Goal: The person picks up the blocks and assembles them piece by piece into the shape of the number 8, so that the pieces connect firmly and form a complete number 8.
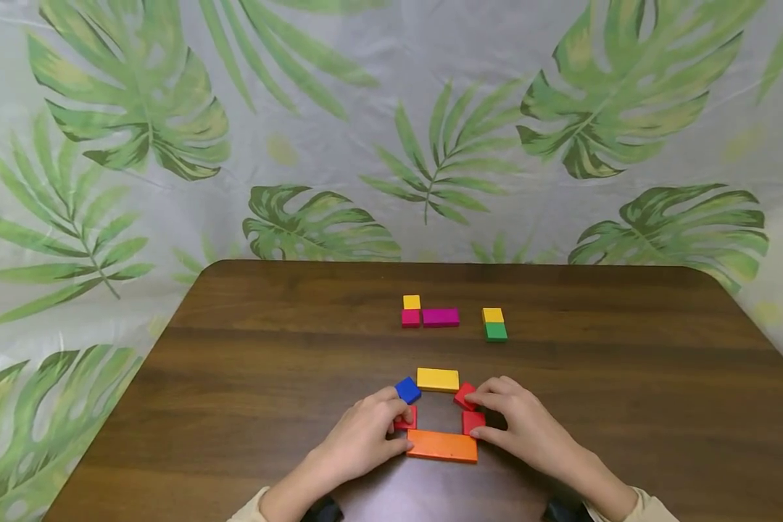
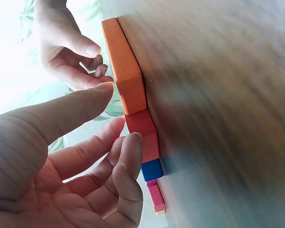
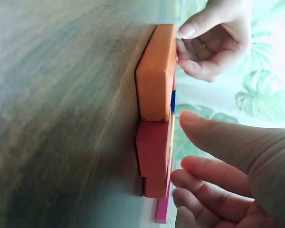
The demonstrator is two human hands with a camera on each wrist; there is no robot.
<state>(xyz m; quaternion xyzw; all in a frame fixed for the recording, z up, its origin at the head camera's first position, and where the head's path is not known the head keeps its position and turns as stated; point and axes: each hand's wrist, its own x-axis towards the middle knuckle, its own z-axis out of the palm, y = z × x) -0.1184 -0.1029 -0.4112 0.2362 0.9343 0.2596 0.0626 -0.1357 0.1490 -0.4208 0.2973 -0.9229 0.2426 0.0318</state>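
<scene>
A long orange block (image 1: pixel 441 446) forms the near side of a ring of blocks on the table. My left hand (image 1: pixel 365 431) has its thumb tip at the orange block's left end, its fingers bent loosely over a red block (image 1: pixel 412 415). Just beyond that lies a turned blue block (image 1: pixel 407 390). My right hand (image 1: pixel 522 420) reaches in from the other side, its thumb beside a red block (image 1: pixel 473 423) and its index fingertip at another, tilted red block (image 1: pixel 463 396). A yellow block (image 1: pixel 438 379) lies across the ring's far side.
Farther back, a yellow square block (image 1: pixel 411 301) touches a magenta block (image 1: pixel 410 318), with a purple block (image 1: pixel 440 317) alongside. To their right, a small yellow block (image 1: pixel 492 315) adjoins a green one (image 1: pixel 496 331). A leaf-patterned cloth (image 1: pixel 457 43) hangs behind the wooden table (image 1: pixel 267 348).
</scene>
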